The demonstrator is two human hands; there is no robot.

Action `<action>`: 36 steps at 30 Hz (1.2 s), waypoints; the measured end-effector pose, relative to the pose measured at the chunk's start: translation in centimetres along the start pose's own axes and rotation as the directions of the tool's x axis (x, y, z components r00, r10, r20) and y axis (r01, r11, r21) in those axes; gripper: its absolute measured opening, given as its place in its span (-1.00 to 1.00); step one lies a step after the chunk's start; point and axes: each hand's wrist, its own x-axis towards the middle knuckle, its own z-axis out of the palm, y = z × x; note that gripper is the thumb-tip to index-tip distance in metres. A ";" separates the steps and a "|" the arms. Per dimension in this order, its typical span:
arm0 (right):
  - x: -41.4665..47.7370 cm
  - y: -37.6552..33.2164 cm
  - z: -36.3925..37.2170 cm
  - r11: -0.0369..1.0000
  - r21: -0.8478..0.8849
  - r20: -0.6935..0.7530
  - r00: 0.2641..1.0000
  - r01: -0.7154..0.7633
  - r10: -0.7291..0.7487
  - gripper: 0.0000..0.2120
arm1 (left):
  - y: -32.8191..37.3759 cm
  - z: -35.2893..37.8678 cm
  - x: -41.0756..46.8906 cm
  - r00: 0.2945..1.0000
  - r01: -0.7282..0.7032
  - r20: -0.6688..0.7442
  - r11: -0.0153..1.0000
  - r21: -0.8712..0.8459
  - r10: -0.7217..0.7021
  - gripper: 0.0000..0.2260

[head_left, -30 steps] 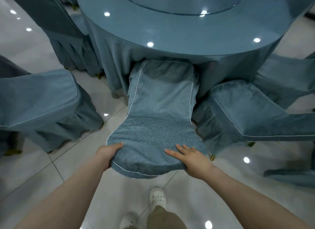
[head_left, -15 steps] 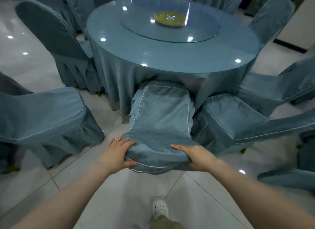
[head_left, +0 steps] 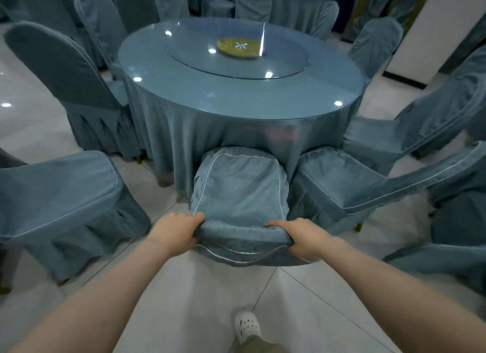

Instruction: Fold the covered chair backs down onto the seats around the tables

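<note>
Straight ahead, a blue covered chair [head_left: 240, 192] with white piping is tucked under the round table [head_left: 236, 95], its back tipped toward me. My left hand [head_left: 176, 231] grips the left top corner of that chair back. My right hand [head_left: 305, 235] grips the right top corner, thumb on top. The cloth bunches between both hands. A folded chair [head_left: 57, 195] lies at the left. Two leaning chairs, one [head_left: 368, 187] beside my right hand and another [head_left: 420, 126] behind it, stand on the right.
Upright covered chairs [head_left: 65, 71] ring the table's left and far sides. A glass turntable with a yellow disc [head_left: 238, 47] sits on the tabletop. White tiled floor [head_left: 200, 300] lies below me, with my white shoe [head_left: 246, 325] on it. A white wall stands at the far right.
The chair back has come up toward me from a flatter, stretched-out look. My right hand went from resting flat on it to gripping the corner. The view has lifted to show the whole table.
</note>
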 end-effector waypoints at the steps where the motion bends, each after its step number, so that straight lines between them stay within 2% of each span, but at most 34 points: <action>1: -0.2 -0.2 -0.6 1.000 0.009 0.002 1.000 -0.012 0.012 -0.37 | -0.1 -0.7 0.2 1.000 -0.006 0.001 1.000 -0.001 0.006 -0.73; 8: -0.2 -1.1 -3.4 0.995 0.080 -0.046 0.996 -0.068 0.072 -0.42 | -0.5 -3.7 0.7 0.999 0.001 0.047 1.000 -0.022 0.000 -0.76; 12: 0.5 -2.0 -4.0 0.994 0.080 -0.042 0.996 -0.074 0.077 -0.51 | -1.0 -3.9 0.7 0.997 0.050 0.061 0.998 -0.026 -0.048 -0.74; 20: 1.2 -1.9 -4.2 0.980 0.147 -0.060 0.988 -0.133 0.143 -0.58 | -0.4 -3.6 1.7 0.989 0.143 0.035 0.990 -0.023 -0.142 -0.71; 23: 0.9 -2.0 -4.0 0.978 0.168 -0.066 0.989 -0.121 0.133 -0.46 | 0.2 -3.0 1.9 0.986 0.167 0.016 0.986 -0.016 -0.166 -0.66; 26: 0.8 -2.9 -4.3 0.990 0.142 -0.145 0.989 0.006 0.015 -0.35 | 0.5 -2.7 2.4 0.984 0.176 0.026 0.984 -0.025 -0.175 -0.61; 29: 1.0 -4.0 -4.3 0.989 0.116 -0.192 0.979 0.090 -0.067 -0.48 | 0.1 -2.5 2.8 0.981 0.189 0.058 0.978 -0.089 -0.185 -0.63; 33: 1.5 -4.1 -3.3 0.990 0.129 -0.221 0.975 0.060 -0.030 -0.68 | -0.1 -2.0 2.7 0.980 0.198 0.040 0.972 -0.130 -0.194 -0.70; 36: 1.9 -4.2 -3.6 0.991 0.121 -0.209 0.977 0.062 -0.035 -0.74 | -0.1 -1.9 2.5 0.974 0.224 0.016 0.966 -0.127 -0.224 -0.72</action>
